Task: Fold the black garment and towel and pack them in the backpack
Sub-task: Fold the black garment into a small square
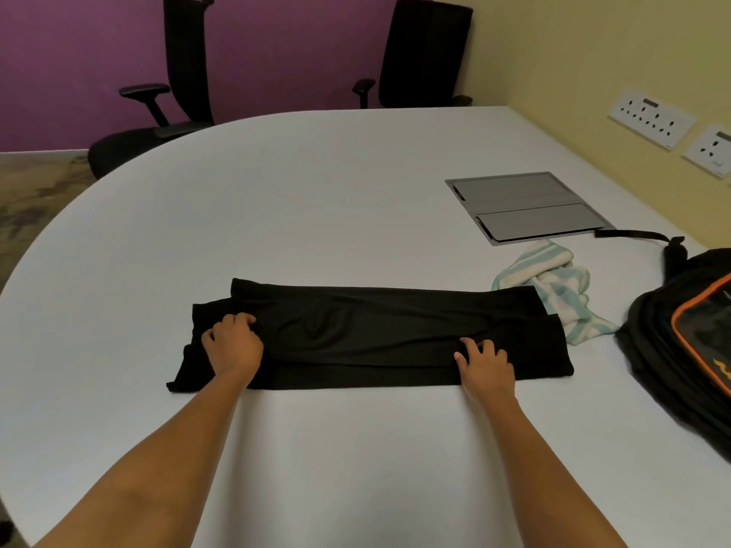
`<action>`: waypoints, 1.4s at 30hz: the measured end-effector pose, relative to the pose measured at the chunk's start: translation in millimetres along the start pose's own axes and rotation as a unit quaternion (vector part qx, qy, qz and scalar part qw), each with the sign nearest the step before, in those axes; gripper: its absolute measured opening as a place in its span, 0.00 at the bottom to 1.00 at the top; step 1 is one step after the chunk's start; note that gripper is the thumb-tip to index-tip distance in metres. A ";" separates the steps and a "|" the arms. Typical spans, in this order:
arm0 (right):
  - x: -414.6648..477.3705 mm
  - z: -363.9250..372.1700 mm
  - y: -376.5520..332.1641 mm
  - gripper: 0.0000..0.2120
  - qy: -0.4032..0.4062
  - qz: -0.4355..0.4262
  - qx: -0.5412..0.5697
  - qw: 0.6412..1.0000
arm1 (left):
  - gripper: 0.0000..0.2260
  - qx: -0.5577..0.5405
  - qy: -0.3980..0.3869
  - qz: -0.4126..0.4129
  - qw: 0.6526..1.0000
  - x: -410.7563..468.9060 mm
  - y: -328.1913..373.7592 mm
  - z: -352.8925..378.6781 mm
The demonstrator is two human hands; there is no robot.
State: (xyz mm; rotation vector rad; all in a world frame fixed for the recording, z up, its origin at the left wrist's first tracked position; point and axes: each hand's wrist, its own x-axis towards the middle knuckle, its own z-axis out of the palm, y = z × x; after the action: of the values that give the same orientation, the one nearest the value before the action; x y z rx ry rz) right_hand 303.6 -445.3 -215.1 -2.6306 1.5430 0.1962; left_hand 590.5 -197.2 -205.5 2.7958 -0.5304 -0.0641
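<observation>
Likely slip: left hand (233, 346) clenches garment (375, 322); right hand (484, 369) pinching or pressing, can't tell. Layers may shift; garment end overlaps towel (553, 270), could drag it.
</observation>
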 end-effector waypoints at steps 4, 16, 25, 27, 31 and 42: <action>12.1 -8.0 8.6 0.22 0.012 0.005 0.070 0.997 | 0.11 -0.063 0.012 0.064 0.996 6.2 30.3 0.8; 60.8 -25.6 52.4 0.21 0.066 -0.007 0.050 0.997 | 0.18 -0.070 -0.102 0.198 0.972 25.4 99.1 24.8; 75.7 -16.8 76.7 0.15 0.123 -0.004 0.066 0.990 | 0.10 -0.151 0.010 0.086 0.985 23.7 111.8 32.9; 77.9 -15.4 81.2 0.14 0.124 -0.005 0.072 0.990 | 0.10 -0.147 0.000 0.044 0.988 21.2 117.3 37.2; 79.3 -15.4 85.0 0.16 0.144 0.002 0.104 0.984 | 0.12 -0.103 0.032 0.084 0.991 8.4 126.1 40.9; 62.7 -13.3 94.2 0.35 0.199 0.223 0.320 0.899 | 0.31 0.096 -0.072 0.220 0.968 -57.5 120.1 82.2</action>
State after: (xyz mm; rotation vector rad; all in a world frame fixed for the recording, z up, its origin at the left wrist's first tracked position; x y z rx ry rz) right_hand 252.5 -547.1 -212.4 -1.8451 1.8848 -0.7419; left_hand 486.7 -305.8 -249.3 2.7954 -1.2394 -0.1278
